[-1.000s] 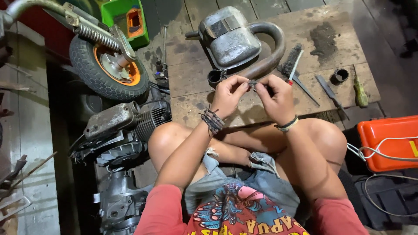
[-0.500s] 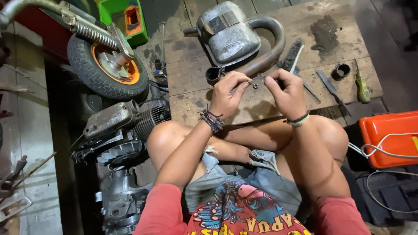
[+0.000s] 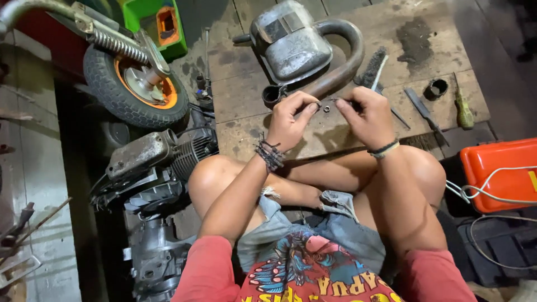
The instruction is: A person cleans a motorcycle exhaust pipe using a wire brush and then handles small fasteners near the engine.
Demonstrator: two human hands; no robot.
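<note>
1. Both hands sit lower and nearer the knees than half a second ago, and the small ring between them now shows clearly.
2. Left hand [image 3: 288,120] pinches the small metal ring [image 3: 326,108] between thumb and forefinger, fingers clenched on it just above the wooden platform [image 3: 246,95].
3. Right hand [image 3: 363,114] grips a thin dark part [image 3: 342,102], too small to tell what it is, with its tip touching the ring.
4. Good form, I judge, means keeping both wrists low over the planks so a slip drops the ring somewhere it can be found.
5. Lining the two pieces up straight before pushing looks wise; a tilted start could jam.
6. Behind the hands lies the grey exhaust with its curved pipe [image 3: 296,42]; a wire brush [image 3: 373,66], a file [image 3: 424,112] and a green-handled screwdriver [image 3: 463,109] lie to the right, within reach.
</note>
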